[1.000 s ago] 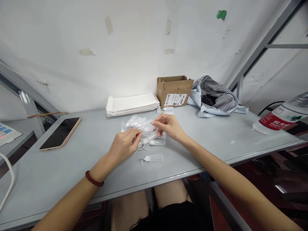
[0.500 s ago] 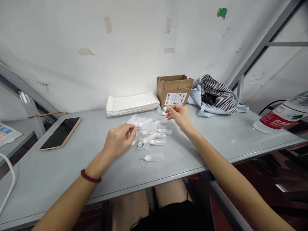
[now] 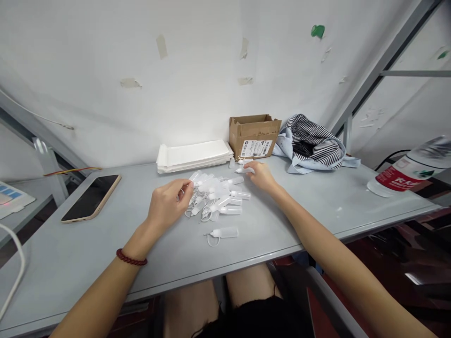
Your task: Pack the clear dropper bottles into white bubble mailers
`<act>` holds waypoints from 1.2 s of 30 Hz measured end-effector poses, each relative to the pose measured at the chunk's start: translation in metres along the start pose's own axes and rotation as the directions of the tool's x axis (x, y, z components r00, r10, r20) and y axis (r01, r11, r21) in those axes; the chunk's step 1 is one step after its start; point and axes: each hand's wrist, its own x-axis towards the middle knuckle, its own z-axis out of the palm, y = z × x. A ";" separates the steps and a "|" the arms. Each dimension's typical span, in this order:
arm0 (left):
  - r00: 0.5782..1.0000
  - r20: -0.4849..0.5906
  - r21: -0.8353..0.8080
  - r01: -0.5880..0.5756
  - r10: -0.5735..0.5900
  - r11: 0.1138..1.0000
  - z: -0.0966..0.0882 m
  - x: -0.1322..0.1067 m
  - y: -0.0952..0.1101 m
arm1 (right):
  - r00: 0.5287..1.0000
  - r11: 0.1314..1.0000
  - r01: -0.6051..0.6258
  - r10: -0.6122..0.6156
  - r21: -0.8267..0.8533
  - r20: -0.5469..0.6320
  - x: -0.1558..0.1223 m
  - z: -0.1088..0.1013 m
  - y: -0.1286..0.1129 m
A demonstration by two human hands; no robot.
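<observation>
Several small clear plastic dropper bottles (image 3: 218, 195) lie in a loose pile on the grey table (image 3: 299, 211). One bottle (image 3: 224, 232) lies apart, nearer the front edge. My left hand (image 3: 165, 204) hovers at the pile's left side, fingers pinched on a small white part that I cannot make out. My right hand (image 3: 260, 174) rests at the pile's far right, fingers closed on a small bottle (image 3: 244, 170) close to the cardboard box (image 3: 254, 136).
A phone (image 3: 90, 197) lies face up at the left. A stack of white sheets (image 3: 193, 155) sits by the wall. Striped cloth (image 3: 313, 143) lies right of the box. A large water bottle (image 3: 412, 169) lies at the far right.
My hands parted from a shared bottle over the pile. The right hand moved back toward the box and came down onto a bottle there; the left hand drew a little leftward.
</observation>
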 end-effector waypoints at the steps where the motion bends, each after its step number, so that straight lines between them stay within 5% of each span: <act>1: 1.000 -0.002 0.001 0.000 0.000 1.000 0.000 0.000 0.000 | 1.000 1.000 0.004 -0.004 -0.005 0.007 0.000 0.001 -0.001; 12: 1.000 -0.024 -0.002 0.002 -0.002 1.000 0.000 0.000 0.002 | 0.998 0.996 -0.035 0.039 0.079 -0.049 -0.004 -0.009 -0.014; 29: 1.000 0.000 0.021 0.018 -0.018 1.000 0.001 0.000 0.003 | 0.945 0.987 -0.122 0.148 -0.108 0.291 -0.012 -0.036 -0.015; 33: 1.000 -0.015 0.022 0.000 0.000 1.000 0.001 -0.001 0.003 | 0.978 0.993 -0.106 0.114 -0.054 0.175 -0.012 -0.038 -0.023; 36: 1.000 -0.019 0.018 0.000 0.000 1.000 0.001 -0.001 0.003 | 0.994 0.964 -0.108 0.096 0.243 0.058 -0.013 -0.042 -0.032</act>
